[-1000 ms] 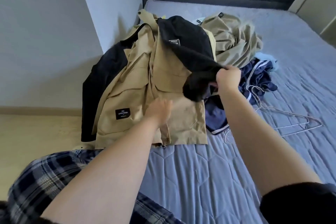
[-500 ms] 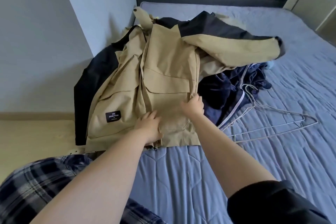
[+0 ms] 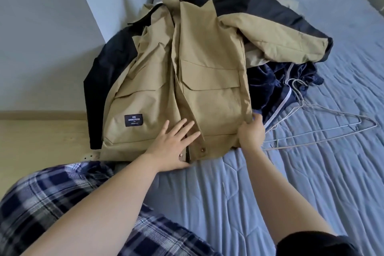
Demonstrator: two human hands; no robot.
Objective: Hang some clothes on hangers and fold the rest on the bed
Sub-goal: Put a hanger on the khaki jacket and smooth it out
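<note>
**A:** where's the tan jacket (image 3: 203, 81) at?

**B:** laid front-up on the bed (image 3: 270, 193), over by its left edge. The person's left hand (image 3: 174, 143) presses flat on the placket near the hem, fingers straight and spread.

**A:** and the other one?

**B:** the right hand (image 3: 250, 131) grips the jacket's side edge, fingers curled round it. Navy clothes (image 3: 268, 87) and wire hangers (image 3: 324, 127) lie just right of it.

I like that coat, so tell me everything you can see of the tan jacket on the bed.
The tan jacket is woven-looking cloth with black shoulders, flap pockets, snap buttons and a dark label. It lies front up on the bed, partly over a navy garment. The left hand presses flat on its front; the right hand pinches its side edge.
</note>
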